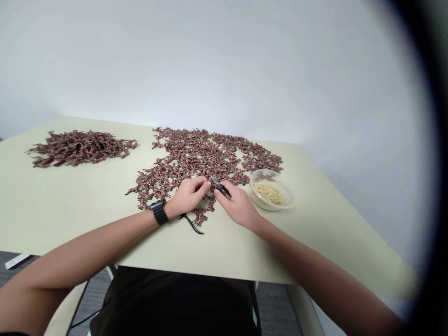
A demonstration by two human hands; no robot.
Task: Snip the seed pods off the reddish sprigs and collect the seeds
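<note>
Fingers (204, 185) of the left hand (187, 196) pinched narrow, tips drawn together, anything between them too small to tell. Right at those tips, the steel nose of small black-handled pliers (220, 185), gripped in the right hand (236, 205), its fingers curled close around the handles. Both hands low over the near side of a sprawling sheet of reddish-brown pieces (206, 154), linked into a lacy mass, each one too small to make out from up here. Black watch (159, 212) on the left wrist, just off the outer strands. Below the hands, a thin curved black strip (192, 223), lying apart on the pale green surface (70, 210). Close beside the right hand, a clear plastic bowl (261, 175) holding pale grains (269, 193). Far to the left, a separate heap of the same reddish-brown stuff (82, 148).

Real danger spot: that pliers nose, so close to the left fingertips, with one slip enough for a nipped finger. Next risk: a sliding wrist or watch strap snagging loose strands and dragging the sheet out of shape. Then the bowl, near enough for a careless swing of the right hand to tip it, with grains scattered straight into the pieces.
</note>
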